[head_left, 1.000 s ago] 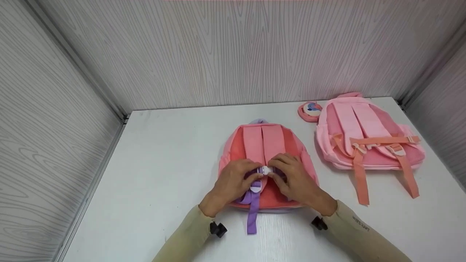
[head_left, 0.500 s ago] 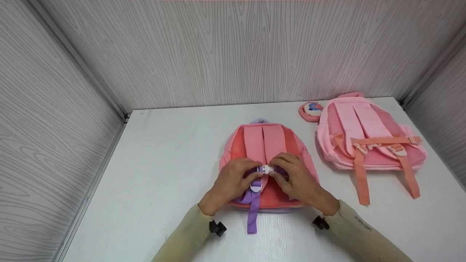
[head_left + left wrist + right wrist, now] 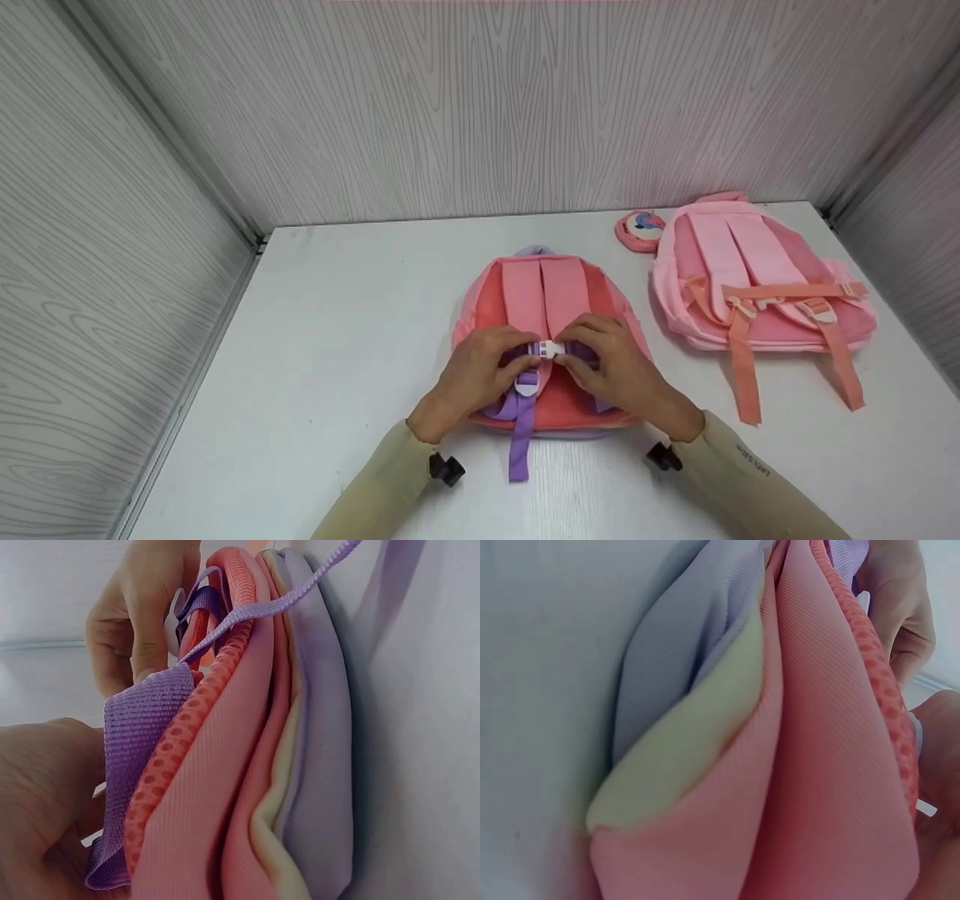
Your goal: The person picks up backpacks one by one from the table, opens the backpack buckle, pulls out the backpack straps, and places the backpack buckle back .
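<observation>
A pink and coral backpack (image 3: 523, 289) lies with its shoulder straps up in the head view. Over its middle, both hands pinch a white buckle (image 3: 548, 349) on purple webbing. The left hand (image 3: 474, 373) grips the buckle's left part between thumb and fingers; the right hand (image 3: 616, 364) holds its right part. The two parts meet between the fingertips; whether they are locked cannot be told. A purple strap (image 3: 519, 450) hangs past the bag's lower edge. In the left wrist view, a purple strap (image 3: 142, 742) loops beside the left hand (image 3: 41, 795).
A second, light pink backpack (image 3: 787, 330) with orange straps lies at the right of the white table (image 3: 322, 322). A small round pink pouch (image 3: 639, 231) touches its upper left side. Patterned grey panels stand behind and at both sides.
The right hand has shifted slightly to the right, and a bit more of the buckle's white right part shows. The left hand has hardly moved.
</observation>
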Available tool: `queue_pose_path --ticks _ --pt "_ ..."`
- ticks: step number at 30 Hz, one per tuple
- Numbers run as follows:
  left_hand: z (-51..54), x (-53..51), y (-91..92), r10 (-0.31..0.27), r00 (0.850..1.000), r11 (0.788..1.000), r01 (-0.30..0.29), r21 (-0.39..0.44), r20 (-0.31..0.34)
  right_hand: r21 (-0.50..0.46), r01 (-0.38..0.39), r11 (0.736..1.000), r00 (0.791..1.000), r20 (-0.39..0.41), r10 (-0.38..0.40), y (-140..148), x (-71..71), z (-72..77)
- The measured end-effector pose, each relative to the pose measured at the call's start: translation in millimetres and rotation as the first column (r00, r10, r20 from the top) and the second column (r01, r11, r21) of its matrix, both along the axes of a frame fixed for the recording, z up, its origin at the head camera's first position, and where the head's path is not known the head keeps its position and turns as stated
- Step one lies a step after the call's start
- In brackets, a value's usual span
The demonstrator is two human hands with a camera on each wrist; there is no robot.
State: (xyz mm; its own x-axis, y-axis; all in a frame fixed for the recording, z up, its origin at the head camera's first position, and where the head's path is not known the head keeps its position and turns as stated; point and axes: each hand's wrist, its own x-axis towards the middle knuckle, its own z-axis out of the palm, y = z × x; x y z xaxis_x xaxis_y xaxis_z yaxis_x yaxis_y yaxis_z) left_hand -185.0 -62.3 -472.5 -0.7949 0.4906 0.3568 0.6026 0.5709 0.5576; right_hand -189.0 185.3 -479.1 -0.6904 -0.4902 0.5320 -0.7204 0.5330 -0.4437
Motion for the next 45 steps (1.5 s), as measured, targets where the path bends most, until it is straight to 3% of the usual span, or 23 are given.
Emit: queue_pose_path --ticks 18,45 --pt "2.7 1.1 -0.9 -0.012 0.999 1.000 0.012 0.008 0.033 0.003 0.004 1.000 0.998 0.063 -0.004 3.2 1.2 2.7" --pt "7.4 -1.2 -7.5 -0.012 0.997 0.999 0.010 0.032 0.078 0.013 0.031 0.999 0.999 0.041 -0.032 4.9 1.2 3.2"
